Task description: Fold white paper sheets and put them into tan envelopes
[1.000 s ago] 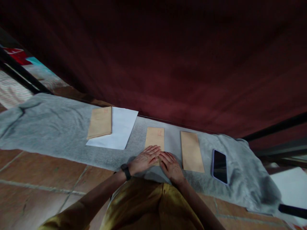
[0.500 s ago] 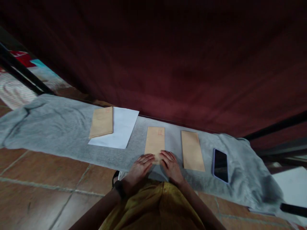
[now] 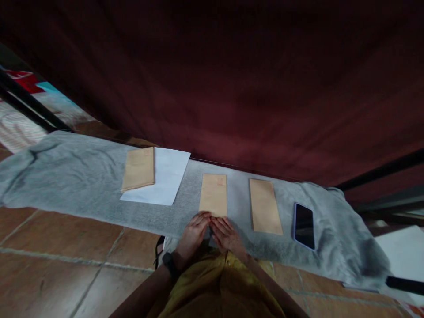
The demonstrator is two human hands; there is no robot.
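From the head view, looking down over the person's front, I see a narrow tabletop [image 3: 96, 194] draped in grey fabric. A brown envelope [image 3: 213, 194] lies on it, in line with the body, its near short end toward the person; that placing seems to suit the reach of both arms equally. The left hand [image 3: 195, 228], below a dark watch [image 3: 169, 264], and the right hand [image 3: 227, 235] come together at that near end, fingers bent and tips almost meeting. They look to be working the edge from both sides, which would hold it square; whether they pinch the paper or just press it, I cannot tell, since the thumbs and undersides are hidden.

Off to the left, a brown packet [image 3: 138, 168] rests partly over a white sheet [image 3: 170, 176], perhaps weighing it down. To the right, another brown envelope [image 3: 265, 206] lies apart from the hands, within easy reach, and beyond it a phone [image 3: 304, 227] lies dark screen up, probably set aside so the middle is free for handling.
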